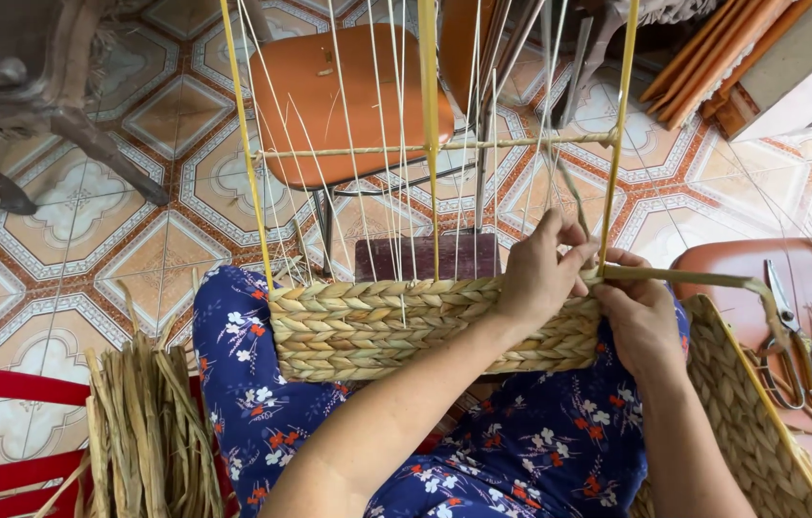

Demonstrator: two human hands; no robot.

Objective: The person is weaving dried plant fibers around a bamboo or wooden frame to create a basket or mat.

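Tiled floor (60, 249); orange stool (348, 96), red chair (3, 432).

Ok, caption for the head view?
Both hands weave a strand into a basket on a frame.

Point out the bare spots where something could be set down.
Bare tiled floor lies between the dark furniture legs and the orange chair. The orange stool is crowded by scissors; the lap holds the woven basket.

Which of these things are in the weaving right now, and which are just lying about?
In hand:
left hand
right hand
woven basket
yellow frame
flat strand

Lying about:
scissors
fibre bundle
finished basket
orange stool
red chair
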